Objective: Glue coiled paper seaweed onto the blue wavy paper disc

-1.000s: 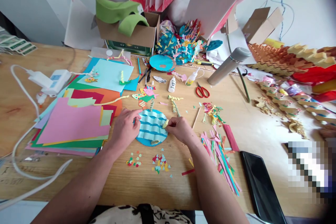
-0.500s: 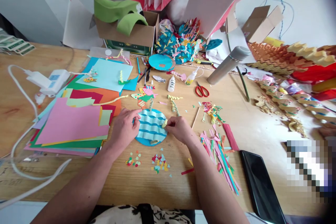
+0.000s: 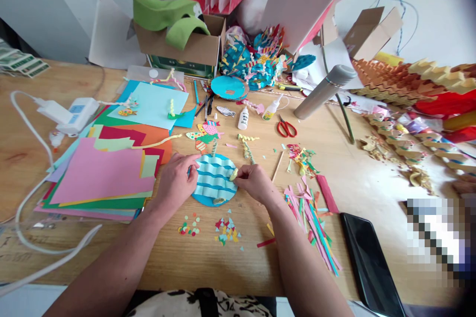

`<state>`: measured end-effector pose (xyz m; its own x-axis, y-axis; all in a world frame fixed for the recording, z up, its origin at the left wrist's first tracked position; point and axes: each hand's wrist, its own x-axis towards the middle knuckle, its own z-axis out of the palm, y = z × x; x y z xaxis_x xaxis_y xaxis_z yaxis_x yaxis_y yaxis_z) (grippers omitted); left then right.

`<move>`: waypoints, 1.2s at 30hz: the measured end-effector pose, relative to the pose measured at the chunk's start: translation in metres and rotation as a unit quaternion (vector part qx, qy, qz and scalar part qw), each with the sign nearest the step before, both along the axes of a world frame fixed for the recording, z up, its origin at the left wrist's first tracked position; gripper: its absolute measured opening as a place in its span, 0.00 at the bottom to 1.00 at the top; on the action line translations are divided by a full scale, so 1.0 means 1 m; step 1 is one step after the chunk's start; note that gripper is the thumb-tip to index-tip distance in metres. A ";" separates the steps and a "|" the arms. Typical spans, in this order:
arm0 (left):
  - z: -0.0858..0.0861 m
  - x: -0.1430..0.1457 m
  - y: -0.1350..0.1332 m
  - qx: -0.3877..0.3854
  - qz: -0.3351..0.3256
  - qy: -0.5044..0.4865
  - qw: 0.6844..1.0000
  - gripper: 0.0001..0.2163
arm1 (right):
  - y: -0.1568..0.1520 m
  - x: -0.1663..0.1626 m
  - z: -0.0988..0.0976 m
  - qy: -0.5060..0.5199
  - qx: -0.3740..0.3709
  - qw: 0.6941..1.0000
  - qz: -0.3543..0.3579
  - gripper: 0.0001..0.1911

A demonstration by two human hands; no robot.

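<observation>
A round blue disc (image 3: 210, 201) lies on the table before me, with wavy pale-blue paper strips (image 3: 213, 178) across it. My left hand (image 3: 177, 173) holds the disc by its left edge, thumb and index finger on the rim. At the opposite edge, my right hand (image 3: 255, 181) pinches a small pale-yellow twisted paper piece (image 3: 233, 174) against the disc. A small yellowish coil (image 3: 218, 201) sits at the disc's lower edge, and a grey-green twist (image 3: 214, 147) stands at its top. Patterned paper fish (image 3: 204, 133) lie just beyond.
Coloured paper sheets (image 3: 100, 171) are stacked at left. Paper dots (image 3: 189, 227), small triangles (image 3: 226, 230) and paper strips (image 3: 312, 223) lie nearby. Red-handled scissors (image 3: 286, 129), a glue bottle (image 3: 243, 118), a silver flask (image 3: 323, 93) and a phone (image 3: 368, 257) are around the work.
</observation>
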<state>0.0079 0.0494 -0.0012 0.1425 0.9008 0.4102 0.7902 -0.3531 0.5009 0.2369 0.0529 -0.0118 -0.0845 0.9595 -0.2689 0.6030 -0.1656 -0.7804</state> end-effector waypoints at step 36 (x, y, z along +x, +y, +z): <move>0.017 0.024 0.000 -0.088 -0.129 -0.048 0.987 0.09 | 0.001 0.001 -0.001 0.015 -0.002 1.000 0.008 0.04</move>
